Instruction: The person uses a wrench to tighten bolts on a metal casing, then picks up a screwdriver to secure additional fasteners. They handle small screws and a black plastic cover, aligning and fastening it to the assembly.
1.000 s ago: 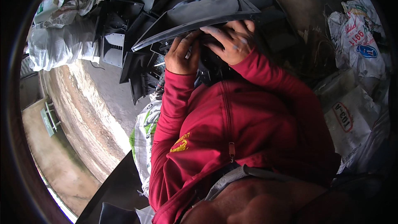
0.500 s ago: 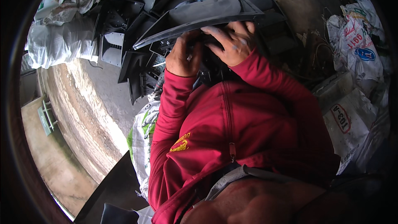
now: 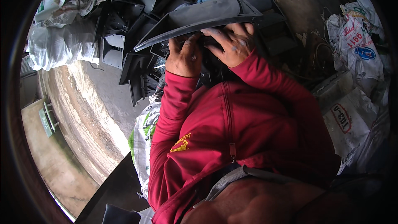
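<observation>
A large black plastic casing (image 3: 203, 12), with a long rim and a boxy hollow, is tilted up in front of me at chest height. At its near rim on the right, my right hand (image 3: 233, 45) is closed, the fingers bent over the near side and the thumb pointing left. My left hand (image 3: 183, 59) is just left of it, back of the hand up, its bent fingers reaching in under the same rim. The left fingertips are hidden there, so whatever they pinch does not show. Grey smudges mark the right hand.
Many similar black plastic parts (image 3: 139, 68) lie heaped ahead and to the left. Clear plastic bags (image 3: 62, 45) lie at the far left. White printed sacks (image 3: 360, 43) stand on the right, and another sack (image 3: 143, 141) is by my left elbow. Grey concrete floor (image 3: 101, 87) shows on the left.
My left hand has turned back-up, and its fingers have moved up to the casing's rim. The right hand and the casing have hardly shifted.
</observation>
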Demonstrator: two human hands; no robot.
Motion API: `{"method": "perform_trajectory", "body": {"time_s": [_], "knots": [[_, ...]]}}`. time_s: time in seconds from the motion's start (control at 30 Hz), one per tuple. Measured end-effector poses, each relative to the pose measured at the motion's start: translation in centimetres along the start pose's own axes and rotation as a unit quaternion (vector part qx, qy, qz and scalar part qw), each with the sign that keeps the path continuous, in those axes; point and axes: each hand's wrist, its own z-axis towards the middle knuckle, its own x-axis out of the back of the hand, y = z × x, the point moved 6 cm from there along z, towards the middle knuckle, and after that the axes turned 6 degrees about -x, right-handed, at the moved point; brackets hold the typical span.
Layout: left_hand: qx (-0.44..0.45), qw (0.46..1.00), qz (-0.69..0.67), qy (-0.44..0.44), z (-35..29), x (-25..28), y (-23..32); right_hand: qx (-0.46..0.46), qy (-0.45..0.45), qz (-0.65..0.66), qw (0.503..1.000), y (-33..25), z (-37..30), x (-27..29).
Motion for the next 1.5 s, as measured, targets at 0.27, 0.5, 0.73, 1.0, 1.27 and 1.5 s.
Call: {"method": "perform_trajectory", "body": {"time_s": [0.27,0.5,0.73,1.0,1.27,1.5], "knots": [[-0.034,0.997,0.061,-0.029,-0.1,0.4,0.2,-0.003,0.009,-0.003,1.000,0.1,-0.2,-0.2],[-0.029,0.997,0.060,-0.024,-0.1,0.4,0.0,-0.005,0.002,0.004,1.000,0.1,-0.1,-0.4],[-0.032,0.999,0.042,-0.013,-0.1,0.2,0.2,-0.003,-0.004,-0.005,1.000,0.1,-0.2,-0.2],[-0.027,0.999,0.042,-0.019,0.0,0.3,0.2,0.004,0.023,0.002,1.000,0.0,0.1,0.0],[-0.034,0.999,0.012,-0.015,0.0,0.3,0.3,-0.002,0.012,0.010,1.000,0.1,0.0,0.2],[0.001,0.998,-0.063,-0.019,-0.4,-0.3,-1.3,-0.004,0.026,0.051,0.998,0.0,0.0,0.3]]}}
